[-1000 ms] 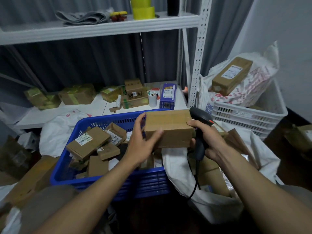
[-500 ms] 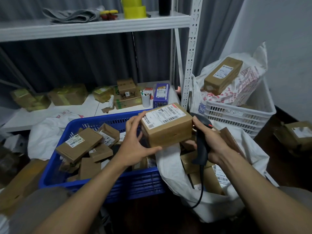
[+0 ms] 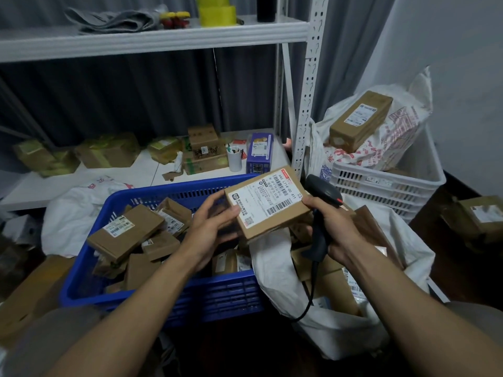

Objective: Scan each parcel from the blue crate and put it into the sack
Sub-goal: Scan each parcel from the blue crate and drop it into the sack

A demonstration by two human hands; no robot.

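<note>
A brown cardboard parcel (image 3: 265, 204) with a white shipping label facing up hovers over the right end of the blue crate (image 3: 190, 297). My left hand (image 3: 215, 224) grips its left side, thumb on the label edge. My right hand (image 3: 333, 227) holds the black barcode scanner (image 3: 321, 213) by its handle, and its thumb touches the parcel's right corner. The scanner's cable hangs down toward the open white sack (image 3: 340, 330), which lies right of the crate with several boxes in it. Several more brown parcels lie in the crate.
A white crate (image 3: 386, 186) at the right holds a printed bag with a long brown box (image 3: 359, 121) on top. A white metal shelf (image 3: 152, 39) stands behind, with boxes, a cup and a purple box on its lower board. Loose boxes lie on the floor at both sides.
The parcel has been turned so its label faces up and tilted flatter toward me. Both hands stayed on it, and the scanner remained in my right hand.
</note>
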